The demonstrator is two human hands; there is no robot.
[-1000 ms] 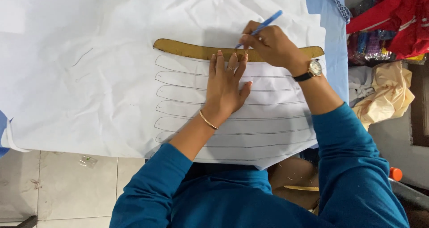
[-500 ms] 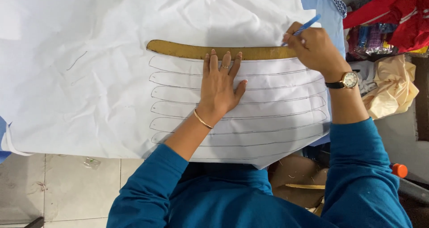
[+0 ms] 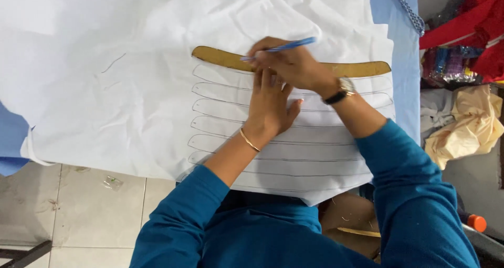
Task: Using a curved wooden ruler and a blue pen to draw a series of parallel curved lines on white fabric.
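Left hand [image 3: 269, 106]: flat on the white paper [image 3: 131, 89], fingers together, tips at the curved template's near edge.
Right hand [image 3: 291, 63]: fingers clamped on the blue pen [image 3: 283, 47], crossing above the left hand.
Curved template [image 3: 357, 68]: brown, lying across the paper towards the table's far edge.
Pen tip: on the template's middle.
Traced outlines [image 3: 315, 158]: stacked nearer the table's near edge.

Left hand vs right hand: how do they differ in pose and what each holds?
The left hand lies flat, fingers spread, pressing down on the white fabric just below the curved brown template; the right hand is curled around a blue pen at the template's edge. The left wrist carries a thin gold bangle; the right wrist a wristwatch. Both come out of teal sleeves and overlap over the template.
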